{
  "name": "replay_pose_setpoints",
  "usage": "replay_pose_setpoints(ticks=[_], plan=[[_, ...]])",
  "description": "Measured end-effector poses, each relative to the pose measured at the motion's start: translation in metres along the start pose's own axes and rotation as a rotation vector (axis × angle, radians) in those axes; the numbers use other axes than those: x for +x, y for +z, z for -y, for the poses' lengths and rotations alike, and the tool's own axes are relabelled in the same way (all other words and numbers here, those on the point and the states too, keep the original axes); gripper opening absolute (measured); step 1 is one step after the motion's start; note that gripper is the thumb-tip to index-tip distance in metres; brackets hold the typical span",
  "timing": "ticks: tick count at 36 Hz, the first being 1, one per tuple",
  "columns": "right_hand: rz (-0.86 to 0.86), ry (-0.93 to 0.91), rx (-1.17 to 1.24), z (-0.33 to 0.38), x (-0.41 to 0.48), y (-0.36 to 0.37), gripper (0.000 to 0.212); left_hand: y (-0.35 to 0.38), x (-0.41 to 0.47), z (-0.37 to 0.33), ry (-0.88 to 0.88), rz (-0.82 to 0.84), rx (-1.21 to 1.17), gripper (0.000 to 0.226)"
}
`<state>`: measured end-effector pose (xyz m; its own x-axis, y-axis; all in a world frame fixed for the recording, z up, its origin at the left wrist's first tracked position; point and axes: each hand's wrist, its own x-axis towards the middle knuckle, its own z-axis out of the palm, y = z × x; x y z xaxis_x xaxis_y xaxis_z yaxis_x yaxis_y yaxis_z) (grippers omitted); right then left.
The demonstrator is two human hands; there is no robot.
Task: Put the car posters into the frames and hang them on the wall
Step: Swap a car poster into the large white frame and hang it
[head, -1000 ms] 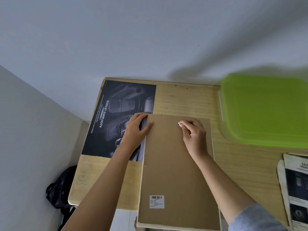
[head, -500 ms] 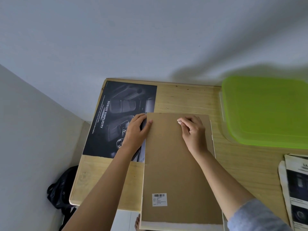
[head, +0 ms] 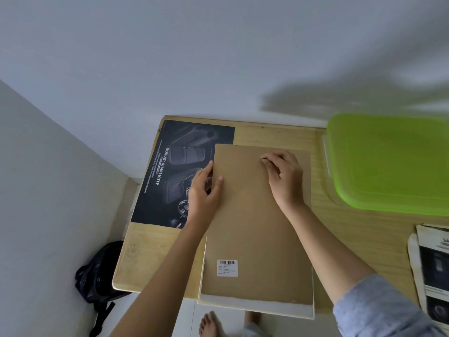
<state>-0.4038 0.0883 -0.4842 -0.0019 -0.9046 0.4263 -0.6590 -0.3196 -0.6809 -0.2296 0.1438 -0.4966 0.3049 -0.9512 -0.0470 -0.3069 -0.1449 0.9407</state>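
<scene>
On the table (head: 352, 239), near its front left, a frame (head: 255, 310) lies face down, its pale rim showing along the near side and hanging a little past the table's front edge. A brown backing (head: 257, 227) with a barcode sticker (head: 227, 268) sits in it. The left hand (head: 202, 193) grips the backing's left edge, thumb on top and fingers down the side. The right hand (head: 284, 176) rests on the backing near its far end with fingers curled and thumb and forefinger tips together. Whether they nip a tab or only press is too small to tell.

A dark car poster (head: 170, 166) lies flat just left of the frame, its right side tucked under the frame and the left hand. More posters (head: 432, 263) lie at the right edge, near a green lid (head: 388, 161). A black bag (head: 97, 271) sits on the floor.

My guess is the backing is being worked loose so the poster can go in. Risks from here:
- lifting from one edge alone could bend or crack the thin board
- the frame overhangs the front edge, so a pull toward the body could tip it onto the bare feet below
- the poster is pinned beneath the frame, so any sideways drag could crease or scuff it
- if there is glass inside, which I cannot see, a jolt might shift it
</scene>
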Motion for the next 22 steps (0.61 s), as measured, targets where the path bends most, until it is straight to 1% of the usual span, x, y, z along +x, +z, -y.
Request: replay_pose_setpoints(ticks=[6,14,19,22], plan=[[-0.004,-0.007,0.008,0.009,0.007,0.006,0.010,-0.010,0.007,-0.001,-0.015,0.029,0.004,0.049],[0.068,-0.001,-0.042,0.002,0.004,0.017,0.011,-0.011,0.003,0.012,-0.046,0.122,0.083,0.054],[0.089,0.005,-0.067,0.003,0.005,0.018,0.011,-0.012,-0.001,0.016,-0.019,0.147,0.181,0.057],[0.101,0.013,-0.070,0.003,0.005,0.020,0.012,-0.012,-0.003,0.015,0.009,0.143,0.196,0.057]])
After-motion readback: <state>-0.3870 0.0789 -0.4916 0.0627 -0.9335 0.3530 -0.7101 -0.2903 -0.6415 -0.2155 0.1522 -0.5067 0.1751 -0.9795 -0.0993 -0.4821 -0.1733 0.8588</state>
